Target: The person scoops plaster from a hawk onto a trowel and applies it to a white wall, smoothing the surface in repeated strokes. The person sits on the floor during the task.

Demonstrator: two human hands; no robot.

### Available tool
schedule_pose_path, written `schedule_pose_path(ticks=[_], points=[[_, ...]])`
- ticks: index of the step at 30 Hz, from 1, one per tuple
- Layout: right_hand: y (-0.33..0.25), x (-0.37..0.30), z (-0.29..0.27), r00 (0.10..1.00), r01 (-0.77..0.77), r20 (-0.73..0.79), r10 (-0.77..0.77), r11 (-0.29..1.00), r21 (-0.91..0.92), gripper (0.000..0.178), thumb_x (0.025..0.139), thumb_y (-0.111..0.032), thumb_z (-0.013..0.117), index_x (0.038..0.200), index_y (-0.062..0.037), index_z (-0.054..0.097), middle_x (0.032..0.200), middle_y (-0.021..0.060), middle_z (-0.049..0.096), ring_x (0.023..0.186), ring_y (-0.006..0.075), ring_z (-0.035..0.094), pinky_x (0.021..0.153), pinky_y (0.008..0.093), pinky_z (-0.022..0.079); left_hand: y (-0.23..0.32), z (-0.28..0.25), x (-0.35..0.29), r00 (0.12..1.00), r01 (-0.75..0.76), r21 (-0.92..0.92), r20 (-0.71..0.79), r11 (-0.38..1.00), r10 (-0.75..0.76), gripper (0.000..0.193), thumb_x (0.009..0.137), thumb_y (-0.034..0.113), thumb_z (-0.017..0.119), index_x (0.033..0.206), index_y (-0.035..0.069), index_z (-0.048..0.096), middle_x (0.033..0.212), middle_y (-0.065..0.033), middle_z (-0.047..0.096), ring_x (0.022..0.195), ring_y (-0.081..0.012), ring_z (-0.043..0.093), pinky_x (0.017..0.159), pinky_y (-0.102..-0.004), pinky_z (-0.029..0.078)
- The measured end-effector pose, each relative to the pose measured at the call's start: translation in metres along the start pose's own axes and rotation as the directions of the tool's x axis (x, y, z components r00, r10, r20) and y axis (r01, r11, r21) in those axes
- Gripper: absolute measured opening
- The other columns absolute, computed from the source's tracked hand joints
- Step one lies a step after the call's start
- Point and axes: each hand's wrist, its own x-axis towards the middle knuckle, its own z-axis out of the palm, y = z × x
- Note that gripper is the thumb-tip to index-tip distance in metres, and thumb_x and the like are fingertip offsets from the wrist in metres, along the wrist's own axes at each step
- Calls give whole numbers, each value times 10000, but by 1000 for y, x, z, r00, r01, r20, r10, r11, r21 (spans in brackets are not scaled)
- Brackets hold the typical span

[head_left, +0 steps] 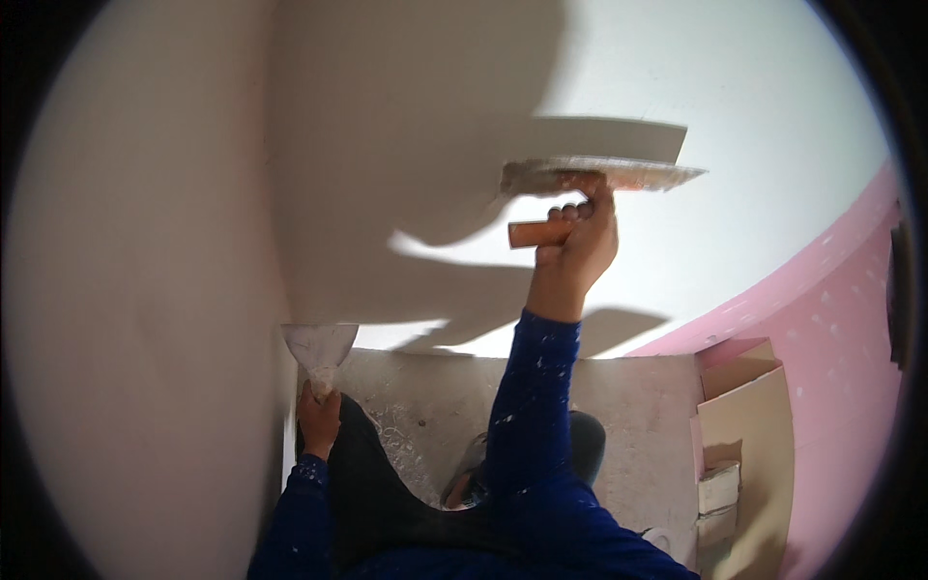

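Note:
My right hand [585, 242] is closed round the orange-brown handle of a plastering trowel [657, 174]. The trowel's long blade lies close along the white wall [754, 87], its shadow just above it; whether the edge touches, I cannot tell. Whitish paste smears the trowel's left end. Low on the left, my left hand [319, 420] grips a putty knife [321, 346] by its handle, with its wide blade pointing up. That blade is in front of the wall's lower part, beside the corner with the left wall.
The left wall [135, 290] rises close beside my left arm. At the right is a pink wall [841, 290] with white spots. Cardboard boxes [744, 425] stand against it on the dusty floor [638, 416]. My legs and one foot show below.

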Motion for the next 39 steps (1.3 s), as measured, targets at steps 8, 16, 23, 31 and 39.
schedule_pose_path(ticks=[8,16,23,31,39], points=[[-102,61,93,919,174,364,-154,985,-23,192,950,-144,573,981,37,628,823,132,643,678,190,599,575,311,496,-4,-3,1,996,73,-60,56,996,-69,356,870,199,663,1117,-48,595,878,-219,655,851,-360,669,774,-468,512],[-22,1,-45,966,-84,253,58,992,91,225,1017,-282,542,1057,-65,581,759,24,534,619,88,456,568,276,422,-3,-3,0,997,-32,-106,63,994,39,316,892,205,653,1098,-25,584,798,-134,629,559,-195,607,441,-320,463],[191,-116,-212,837,-512,-47,545,809,288,432,1019,-510,524,1121,-91,562,802,-9,562,553,76,502,529,239,517,24,-3,-9,996,62,-141,76,988,-52,280,919,176,644,1122,-4,575,692,-39,580,479,-114,542,417,-267,453],[266,-126,-208,830,-404,-257,496,850,338,443,1031,-466,517,1106,-32,562,801,55,577,522,106,463,463,252,422,19,-1,-12,989,120,-135,107,984,-106,239,951,185,632,1107,16,567,660,-13,556,449,-89,507,400,-253,439],[205,-102,-156,858,-415,-212,467,875,248,396,1047,-436,493,1089,-49,568,793,63,576,551,98,458,480,254,425,22,-1,-10,989,131,-157,89,979,-118,205,955,175,625,1085,28,566,673,-10,552,452,-83,500,397,-249,434]])
